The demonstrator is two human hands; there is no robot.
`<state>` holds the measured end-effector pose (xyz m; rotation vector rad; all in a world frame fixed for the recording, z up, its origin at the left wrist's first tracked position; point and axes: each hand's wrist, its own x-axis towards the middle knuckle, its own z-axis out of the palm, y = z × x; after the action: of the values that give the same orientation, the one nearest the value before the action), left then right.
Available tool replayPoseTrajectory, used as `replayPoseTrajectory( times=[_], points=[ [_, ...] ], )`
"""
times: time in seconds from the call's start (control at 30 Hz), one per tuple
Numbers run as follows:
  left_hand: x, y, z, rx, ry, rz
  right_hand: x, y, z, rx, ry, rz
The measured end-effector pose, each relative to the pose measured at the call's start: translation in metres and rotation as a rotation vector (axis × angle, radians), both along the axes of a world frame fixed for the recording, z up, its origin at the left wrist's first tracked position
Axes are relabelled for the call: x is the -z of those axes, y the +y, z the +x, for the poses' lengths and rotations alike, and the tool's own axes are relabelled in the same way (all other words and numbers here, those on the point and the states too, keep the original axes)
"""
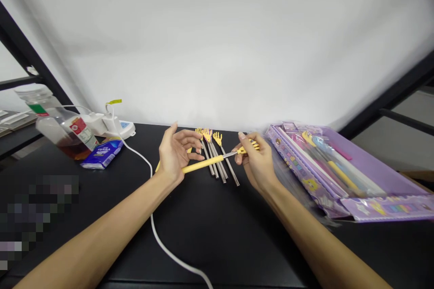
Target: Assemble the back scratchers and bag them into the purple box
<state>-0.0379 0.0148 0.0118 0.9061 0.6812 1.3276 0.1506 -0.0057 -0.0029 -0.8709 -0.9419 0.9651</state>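
A back scratcher with a yellow handle (203, 164), a short metal rod and a yellow claw head spans the space between my hands. My right hand (255, 158) is closed around its claw end, thumb and fingers pinching just by the rod. My left hand (178, 153) has its fingers curved and apart, and the handle's end meets the base of its palm. Behind them on the black table lie several metal rods with yellow claw heads (217, 139), fanned out. Partly hidden behind my left hand is another yellow piece (158, 166).
At right lies an open purple box (369, 158) with wrapped back scratchers and clear plastic. A bottle of dark liquid (64, 122), a blue tissue pack (102, 153) and a power strip (127, 129) stand at left. A white cable (162, 244) crosses the black table (230, 239).
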Motion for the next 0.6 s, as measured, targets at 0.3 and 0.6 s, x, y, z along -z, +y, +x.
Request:
replayPoseTrajectory(
  times=[0.3,0.6],
  points=[
    [0.011,-0.001,-0.002,-0.202,1.311,1.104,-0.007,0.001,0.009,-0.147,0.068,-0.037],
    [0.010,-0.002,0.001,-0.322,1.516,1.233,-0.008,0.003,0.011,-0.186,-0.048,-0.086]
  ],
)
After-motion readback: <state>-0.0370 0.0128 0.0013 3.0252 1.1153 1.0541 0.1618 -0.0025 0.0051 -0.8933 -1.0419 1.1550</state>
